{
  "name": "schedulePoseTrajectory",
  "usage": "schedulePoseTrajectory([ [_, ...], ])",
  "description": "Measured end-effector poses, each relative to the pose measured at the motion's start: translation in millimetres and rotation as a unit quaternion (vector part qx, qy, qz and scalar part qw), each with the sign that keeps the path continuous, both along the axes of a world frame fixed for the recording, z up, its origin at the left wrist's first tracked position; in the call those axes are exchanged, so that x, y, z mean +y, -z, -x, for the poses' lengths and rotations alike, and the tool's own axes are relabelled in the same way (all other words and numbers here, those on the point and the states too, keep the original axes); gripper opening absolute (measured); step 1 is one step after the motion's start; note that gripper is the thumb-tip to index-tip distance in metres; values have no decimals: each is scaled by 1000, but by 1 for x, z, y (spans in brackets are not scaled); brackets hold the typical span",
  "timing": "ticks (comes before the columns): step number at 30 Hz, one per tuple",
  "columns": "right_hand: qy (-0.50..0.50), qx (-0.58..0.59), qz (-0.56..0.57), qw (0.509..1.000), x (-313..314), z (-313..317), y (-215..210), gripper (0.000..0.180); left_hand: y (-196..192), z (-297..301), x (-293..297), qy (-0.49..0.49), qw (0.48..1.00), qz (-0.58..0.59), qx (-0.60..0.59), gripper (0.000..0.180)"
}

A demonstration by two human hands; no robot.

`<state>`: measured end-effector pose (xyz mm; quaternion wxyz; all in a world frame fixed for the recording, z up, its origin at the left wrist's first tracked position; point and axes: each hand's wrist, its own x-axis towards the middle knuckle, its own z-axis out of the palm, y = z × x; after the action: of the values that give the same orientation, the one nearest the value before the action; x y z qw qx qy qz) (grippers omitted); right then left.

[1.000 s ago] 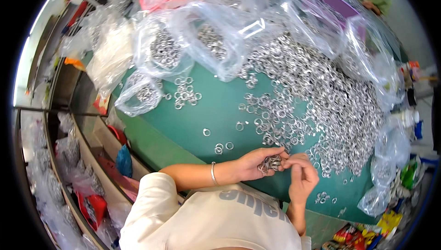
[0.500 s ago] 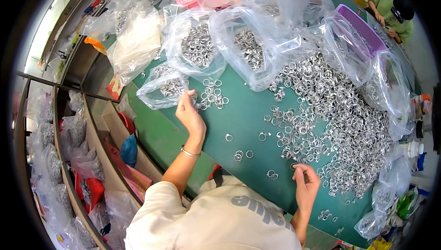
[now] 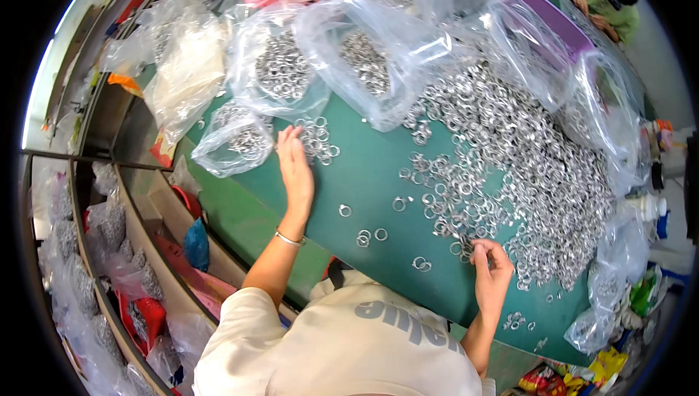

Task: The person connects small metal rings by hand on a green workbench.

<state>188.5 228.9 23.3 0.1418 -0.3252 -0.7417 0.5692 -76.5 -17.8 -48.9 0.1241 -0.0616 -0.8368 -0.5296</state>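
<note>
Green-topped counter [image 3: 364, 163] in a cluttered workroom, its left edge slanting past shelving [image 3: 156, 199] loaded with bags. Small silvery rings [image 3: 542, 170], seemingly metal, lie in a broad heap along its right side, thinning toward the middle; a few strays lie near the edge by the person's body. Clear plastic bags [image 3: 280, 68] with more rings inside stand toward the far edge, and a purple tub [image 3: 550, 17] sits near the far right corner.

The person's left hand [image 3: 295, 167] reaches up near the left edge, fingers long and only slightly parted, with nothing seen in its grasp. It is just beside a loose cluster of rings [image 3: 319, 145] and a small clear bag [image 3: 237, 137] partly filled with rings. The right hand [image 3: 493, 261] is at the heap's near fringe, thumb and forefinger narrowed among the rings; whether one is pinched cannot be told.

Each ring looks light, stiff and unlikely to break, though smooth enough to slip and prone to tangle with its neighbours. A fingertip pinch on the band of one lying apart looks surest. The bags look soft and crumple-prone, better held by the rim.
</note>
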Motion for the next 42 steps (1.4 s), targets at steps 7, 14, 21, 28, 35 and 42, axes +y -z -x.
schedulePoseTrajectory([
  [7, -98, -73, -224, 967, 37, 19, -10, 30, -63, -37, 28, 67, 989, -96, 85, 25],
  [14, -184, -28, -388, 903, 32, 83, 9, 50, -56, -64, 111, 439, 893, 99, 3, 39],
  [21, -185, 84, -303, 931, 48, 55, 19, 20, -35, -56, 153, 481, 820, 272, 150, 36],
  [28, -57, 26, -265, 962, 57, 17, 8, 19, -28, -38, 148, 432, 879, 163, 122, 21],
  [35, 44, -50, -354, 933, 60, -1, 10, 18, -48, -58, 149, 497, 834, 214, 107, 32],
  [42, -197, -62, -365, 908, 15, 2, -3, 48, -51, -90, 134, 653, 712, 205, 158, 52],
])
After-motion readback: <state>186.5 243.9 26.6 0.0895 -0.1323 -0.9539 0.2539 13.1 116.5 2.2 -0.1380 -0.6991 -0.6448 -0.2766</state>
